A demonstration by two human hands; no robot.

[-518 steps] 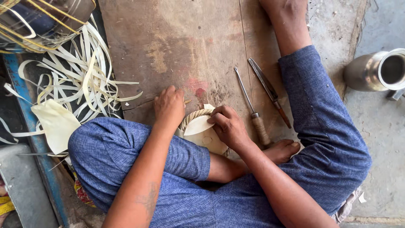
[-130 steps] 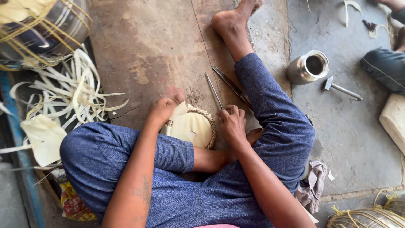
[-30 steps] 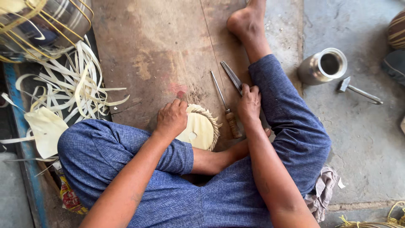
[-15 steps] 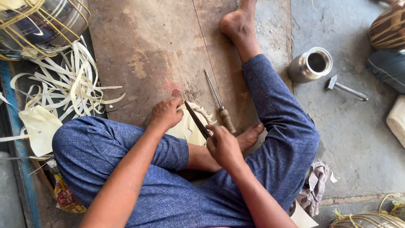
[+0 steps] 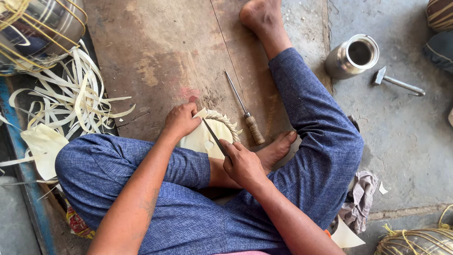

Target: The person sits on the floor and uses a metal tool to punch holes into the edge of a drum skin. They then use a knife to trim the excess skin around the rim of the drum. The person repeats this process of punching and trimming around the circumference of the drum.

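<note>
We judge the pale woven disc (image 5: 207,138) light, thin and bendable, so our left hand (image 5: 181,120) presses its far rim flat while our right hand (image 5: 241,163) grips the knife (image 5: 216,138) across it.

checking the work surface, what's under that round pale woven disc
The round woven disc lies on the brown wooden board, partly over the person's leg. The left hand presses its edge; the right hand holds a knife on top. Directly beneath is hidden.

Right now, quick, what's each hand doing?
Left hand: closed, pressing the pale round woven disc.
Right hand: closed, holding the dark thin-bladed knife.
</note>
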